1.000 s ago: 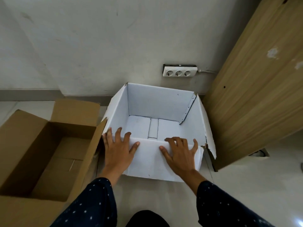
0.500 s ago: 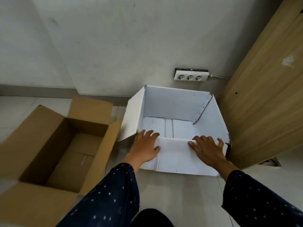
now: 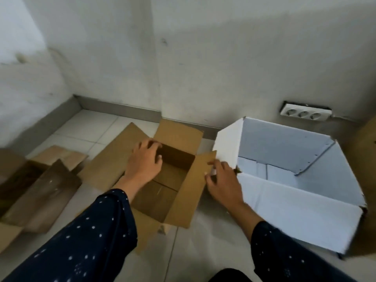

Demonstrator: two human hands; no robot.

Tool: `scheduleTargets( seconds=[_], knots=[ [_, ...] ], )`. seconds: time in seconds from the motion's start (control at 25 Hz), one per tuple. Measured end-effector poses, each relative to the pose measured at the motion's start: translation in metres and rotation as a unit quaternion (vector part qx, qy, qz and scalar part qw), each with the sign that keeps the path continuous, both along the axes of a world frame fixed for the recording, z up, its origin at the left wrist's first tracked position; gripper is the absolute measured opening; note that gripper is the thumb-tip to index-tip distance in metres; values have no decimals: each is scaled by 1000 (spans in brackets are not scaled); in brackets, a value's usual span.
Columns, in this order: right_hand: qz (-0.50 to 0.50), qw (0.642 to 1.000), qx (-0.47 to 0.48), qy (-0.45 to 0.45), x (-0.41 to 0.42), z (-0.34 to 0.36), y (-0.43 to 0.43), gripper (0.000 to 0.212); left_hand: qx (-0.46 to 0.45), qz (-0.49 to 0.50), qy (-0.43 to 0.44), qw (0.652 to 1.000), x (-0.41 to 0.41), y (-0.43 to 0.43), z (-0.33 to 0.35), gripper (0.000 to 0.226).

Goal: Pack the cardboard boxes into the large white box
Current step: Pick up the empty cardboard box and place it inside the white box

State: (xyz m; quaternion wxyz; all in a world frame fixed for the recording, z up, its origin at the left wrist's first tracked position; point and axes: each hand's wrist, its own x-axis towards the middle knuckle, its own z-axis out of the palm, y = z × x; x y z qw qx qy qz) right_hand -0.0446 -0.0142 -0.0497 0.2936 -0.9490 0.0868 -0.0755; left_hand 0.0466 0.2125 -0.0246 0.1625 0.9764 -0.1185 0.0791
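Note:
An open brown cardboard box (image 3: 162,192) lies on the floor in the middle, its flaps spread out. My left hand (image 3: 144,161) is over the far left corner of its opening, fingers curled down at the rim; whether they grip it is unclear. My right hand (image 3: 221,180) pinches the outer edge of the box's right flap (image 3: 195,188). The large white box (image 3: 305,210) stands open just to the right, touching that flap, with only its white bottom flaps showing inside.
A second open brown cardboard box (image 3: 40,192) lies at the left, with another cardboard edge (image 3: 10,161) behind it. A white socket strip (image 3: 305,113) sits on the wall behind the white box. Wooden panel edge (image 3: 366,139) at the far right. Tiled floor, walls meeting in a corner.
Both hands left the white box's front flap and moved left to the brown cardboard box. My view swung left, bringing the second brown box into sight.

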Motion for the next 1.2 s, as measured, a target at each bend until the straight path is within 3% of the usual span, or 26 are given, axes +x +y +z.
scheduleTargets(
  seconds=[0.12, 0.2, 0.36, 0.6, 0.72, 0.8, 0.88, 0.96, 1.04, 1.12, 1.2],
  knots=[
    [-109, 981, 103, 121, -14, -33, 70, 76, 83, 97, 35, 991, 12, 74, -23, 53],
    [-139, 968, 147, 147, -12, -51, 98, 93, 101, 156, 75, 980, 25, 114, -40, 68],
    [-133, 980, 97, 114, 10, -66, 111, 109, 16, 209, 171, 963, 53, 167, -66, 84],
    [-12, 994, 14, 111, 99, -46, 91, 105, -101, 238, 215, 942, 58, 198, -87, 42],
    [57, 988, -64, 125, 151, -26, 87, 94, -239, 328, 230, 885, 41, 189, -96, 41],
    [43, 987, -125, 91, 160, -23, 92, 84, -322, 378, 235, 836, 29, 165, -102, 40],
    [7, 992, -123, 35, 140, -31, 105, 76, -377, 409, 256, 790, 23, 137, -104, 40],
    [-69, 995, -68, 1, 100, -50, 123, 78, -422, 417, 257, 763, 29, 118, -99, 57],
    [-215, 975, 49, 26, 57, -74, 146, 90, -462, 420, 215, 751, 47, 119, -91, 82],
    [-319, 903, 280, 63, 34, -89, 166, 99, -494, 413, 181, 744, 63, 129, -88, 92],
    [-258, 863, 429, 67, 32, -96, 174, 91, -499, 400, 183, 747, 64, 137, -92, 92]
  ],
)
